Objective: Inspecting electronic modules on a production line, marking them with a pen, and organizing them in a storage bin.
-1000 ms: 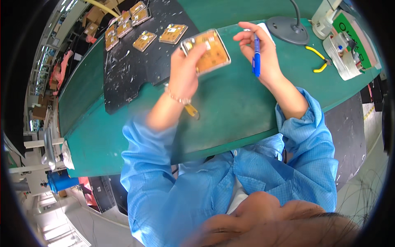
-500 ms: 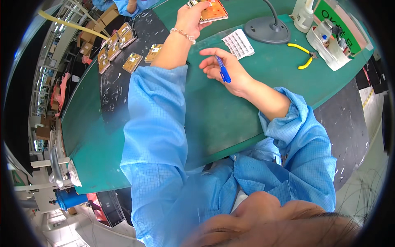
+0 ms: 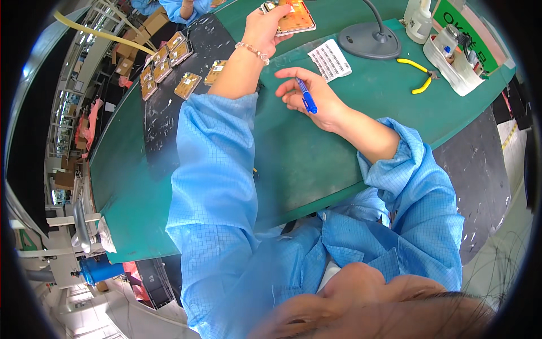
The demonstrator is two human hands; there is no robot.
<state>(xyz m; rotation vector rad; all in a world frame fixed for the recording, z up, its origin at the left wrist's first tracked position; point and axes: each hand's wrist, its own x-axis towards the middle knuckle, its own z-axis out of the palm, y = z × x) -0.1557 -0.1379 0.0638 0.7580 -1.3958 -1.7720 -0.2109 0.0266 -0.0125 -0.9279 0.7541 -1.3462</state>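
Observation:
At the far edge of the view, my left hand [image 3: 263, 29] grips an orange circuit board in a metal frame [image 3: 299, 20], thumb laid over its top face. The board's far part is cut off by the picture's upper edge. Nearer to me, my right hand [image 3: 316, 101] hovers over the green mat with a blue pen [image 3: 308, 100] lodged between its curled fingers. A white sheet of printed labels [image 3: 331, 61] lies just beyond that hand. Similar framed boards [image 3: 187, 85] rest on the black mat to the left of my left forearm.
Yellow-handled pliers [image 3: 420, 76] lie at the right. A dark round stand base [image 3: 370, 42] with a bent neck stands at the back. Beyond the pliers are a white bottle [image 3: 419, 27], a white holder of small tools [image 3: 460, 76] and a green sign [image 3: 451, 17]. Another person's blue sleeve [image 3: 176, 10] shows far left.
The whole view has shifted slightly, so the table appears a little farther right. Both hands keep their holds on the board and the pen.

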